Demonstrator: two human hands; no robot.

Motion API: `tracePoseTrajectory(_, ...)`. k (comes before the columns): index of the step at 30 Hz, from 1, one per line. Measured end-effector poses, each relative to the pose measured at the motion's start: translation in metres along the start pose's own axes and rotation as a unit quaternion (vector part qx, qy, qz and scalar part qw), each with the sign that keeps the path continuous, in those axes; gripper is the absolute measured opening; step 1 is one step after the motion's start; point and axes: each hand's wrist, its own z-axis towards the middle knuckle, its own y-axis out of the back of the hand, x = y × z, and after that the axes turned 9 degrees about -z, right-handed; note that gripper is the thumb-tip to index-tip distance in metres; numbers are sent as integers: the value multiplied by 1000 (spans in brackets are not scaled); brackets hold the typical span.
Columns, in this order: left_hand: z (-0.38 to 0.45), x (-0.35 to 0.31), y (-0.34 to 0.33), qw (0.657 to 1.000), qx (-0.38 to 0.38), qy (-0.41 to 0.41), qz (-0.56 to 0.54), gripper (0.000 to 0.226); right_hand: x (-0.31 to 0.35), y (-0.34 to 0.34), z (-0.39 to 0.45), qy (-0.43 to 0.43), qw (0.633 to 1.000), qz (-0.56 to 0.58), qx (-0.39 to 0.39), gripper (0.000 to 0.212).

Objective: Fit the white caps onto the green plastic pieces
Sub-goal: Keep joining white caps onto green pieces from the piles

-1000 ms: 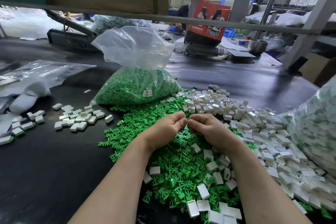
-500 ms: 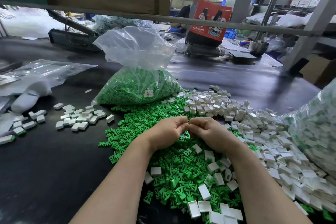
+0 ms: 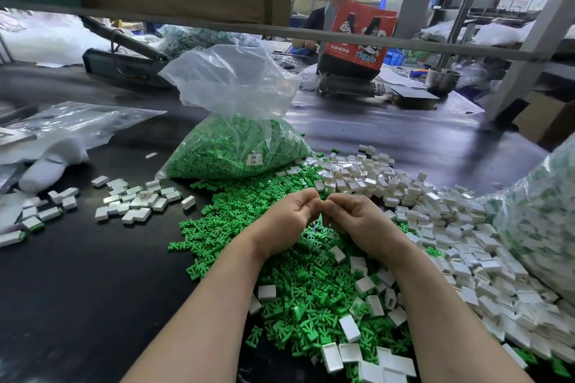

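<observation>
Green plastic pieces (image 3: 298,286) are heaped directly beneath the two hands, which are brought together knuckle to knuckle above the pile. The left hand (image 3: 284,218) and the right hand (image 3: 357,222) are both curled, fingertips meeting between them; what is pinched there is hidden, so the contents of either grip cannot be told. A press-fit of one cap onto one piece is judged to be the step in hand. White caps (image 3: 435,227) are spread to the right and strewn over the green heap. A cluster of white pieces (image 3: 137,202), possibly finished, lies well apart to the left, near a clear bag of green parts (image 3: 233,152). Next, release onto that cluster and a fresh pair would be called for.
</observation>
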Motion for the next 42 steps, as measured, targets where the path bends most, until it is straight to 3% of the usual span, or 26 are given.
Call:
tracePoseTrajectory(7,-1,-3,5,999,-15,-24,-16,21,3,-2,0,-17,998,65,-17,40)
tracePoseTrajectory(12,-1,-5,5,997,-45,-33,-58,14,5,-2,1,-55,985,157,-55,64)
tracePoseTrajectory(15,-1,-7,4,993,-72,-35,-88,30,6,-3,2,-59,986,152,-30,71)
tracePoseTrajectory(18,-2,-11,1,989,-67,-35,-129,24,8,-4,3,-50,982,184,-7,68)
tracePoseTrajectory(23,-4,-14,-3,991,-64,-43,-106,14,6,-6,5,-28,970,239,-14,51)
tracePoseTrajectory(28,-1,-20,-6,988,-124,-89,-36,5,4,-6,5,-30,966,255,-27,57)
tracePoseTrajectory(33,-1,-24,-13,980,-168,-110,14,5,6,-6,4,-22,962,270,-37,87)
tracePoseTrajectory(38,-2,-25,-13,979,-169,-114,2,5,8,-5,3,-15,966,258,-20,68)
tracePoseTrajectory(42,-2,-26,-15,978,-175,-113,5,6,8,-6,3,-25,970,239,-30,71)
